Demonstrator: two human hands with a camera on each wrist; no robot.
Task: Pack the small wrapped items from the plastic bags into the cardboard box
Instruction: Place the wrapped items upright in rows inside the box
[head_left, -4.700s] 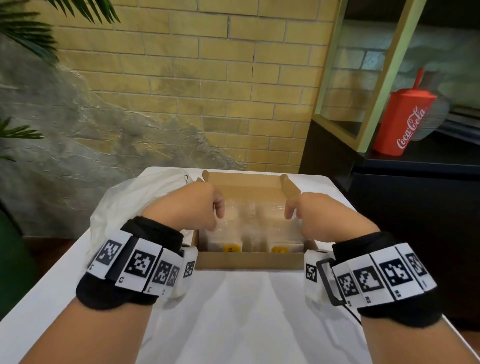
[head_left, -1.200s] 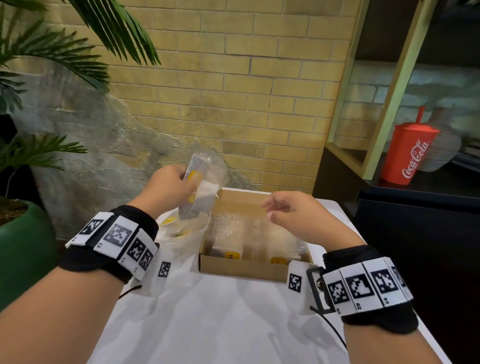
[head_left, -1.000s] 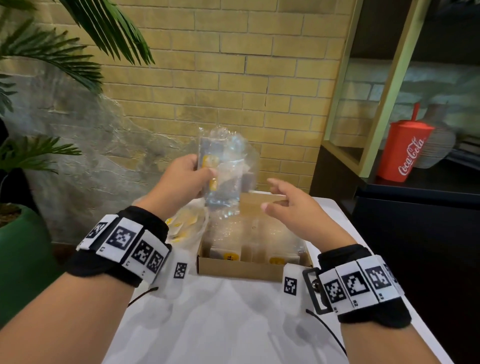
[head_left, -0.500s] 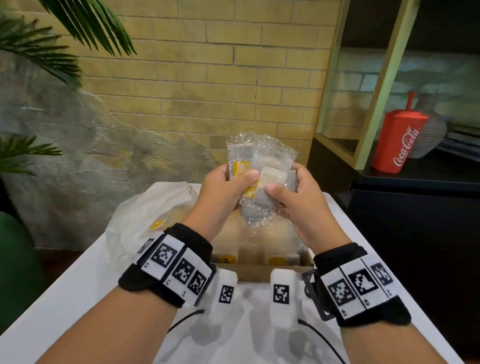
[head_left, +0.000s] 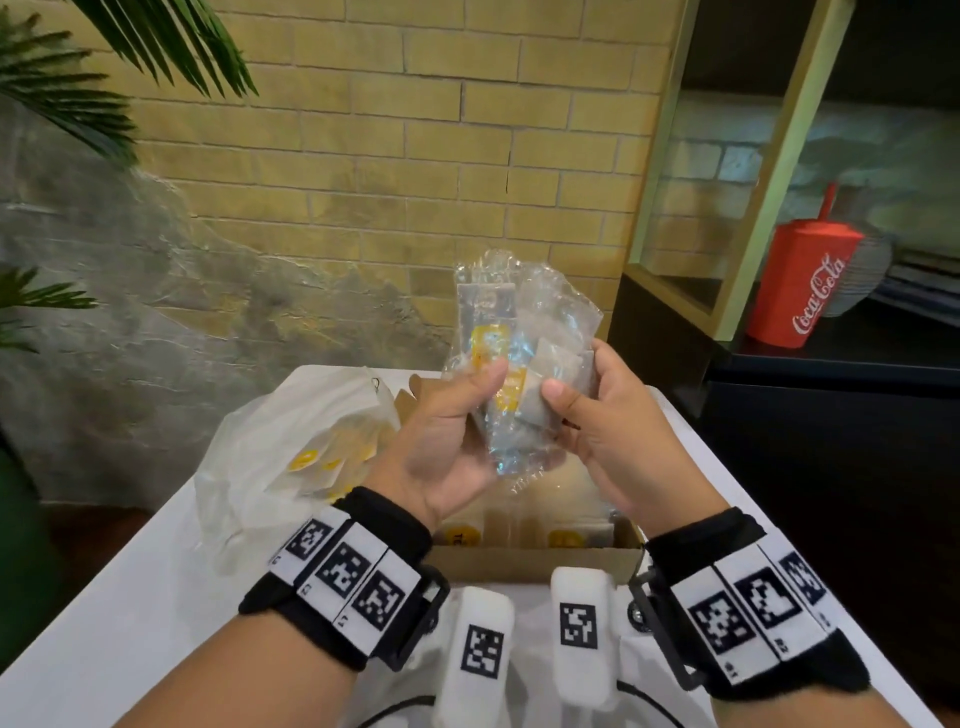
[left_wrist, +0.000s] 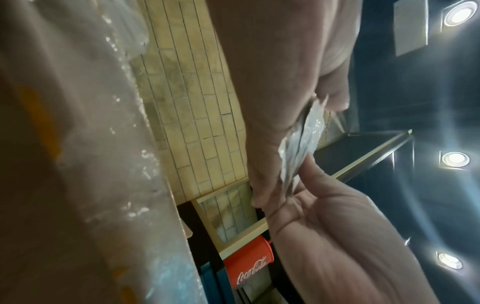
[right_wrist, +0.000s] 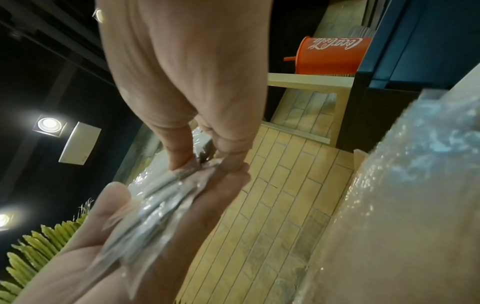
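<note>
A clear plastic bag (head_left: 519, 322) of small white and yellow wrapped items is held upright above the cardboard box (head_left: 519, 564). My left hand (head_left: 483, 395) grips its lower left side, thumb on the front. My right hand (head_left: 576, 374) pinches its right side, thumb on a white packet. In the left wrist view the bag (left_wrist: 301, 144) shows edge-on between both hands. The right wrist view shows my right fingers (right_wrist: 182, 156) pinching the bag (right_wrist: 161, 205). The box holds several wrapped packets (head_left: 571, 535), mostly hidden by my hands.
A white plastic bag (head_left: 291, 452) with yellow-marked packets lies left of the box on the white table (head_left: 130, 597). A red Coca-Cola cup (head_left: 802, 286) stands on a dark cabinet to the right. A brick wall is behind, with plant leaves (head_left: 62, 88) at the left.
My left hand lifted the clear bag from the left and brought it over the box. My right hand came up and took hold of its right side.
</note>
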